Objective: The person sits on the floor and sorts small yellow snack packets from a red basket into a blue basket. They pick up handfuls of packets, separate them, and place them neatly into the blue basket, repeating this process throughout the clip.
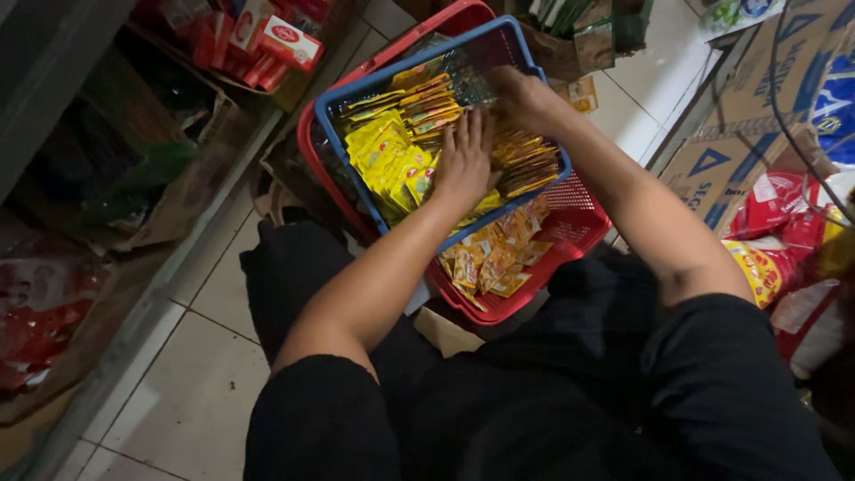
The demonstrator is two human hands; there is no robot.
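On a tiled floor (205, 356) between cardboard boxes (757, 107), the left hand (463, 160) is pressing spread fingers onto yellow sachets (387, 151) in a blue basket (356, 93)

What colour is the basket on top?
Blue; the top basket sits in a red one, seen from the head view.

The person wears a black short-sleeved top; both sleeves end above the elbow, leaving the forearms bare. Dark trousers cover the lap at 6 o'clock. The left hand (463, 165) and right hand (525, 96) are bare: no gloves, rings or watch visible.
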